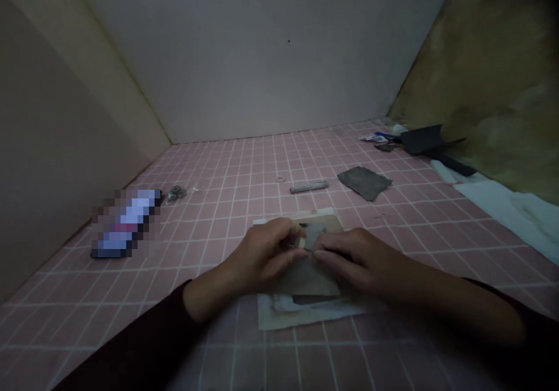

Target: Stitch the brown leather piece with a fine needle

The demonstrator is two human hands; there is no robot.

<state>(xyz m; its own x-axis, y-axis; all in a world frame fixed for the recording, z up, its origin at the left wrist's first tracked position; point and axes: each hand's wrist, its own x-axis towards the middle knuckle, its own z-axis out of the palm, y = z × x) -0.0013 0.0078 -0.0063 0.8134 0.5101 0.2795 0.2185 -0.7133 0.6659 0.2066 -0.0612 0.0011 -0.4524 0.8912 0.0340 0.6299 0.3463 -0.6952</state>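
Observation:
My left hand (271, 252) pinches a small pale ring-like piece (301, 242) between thumb and fingertips. Close by on the right, my right hand (351, 258) is closed, its thumb and index finger pressed together at a thin, dark bit that is too small to make out. Both hands hover over a beige board or pad (323, 283). Under that lies a stained white cloth or paper (279, 319) on the pink checked tabletop.
Beyond the hands lie a grey roll (309, 187), a pale ring (280, 179) and a dark grey sheet (365, 182). A phone (126, 225) is at the left, near a small bagged item (176, 193). A black dustpan-like scoop (423, 139) and white cloth (510, 208) are at the right.

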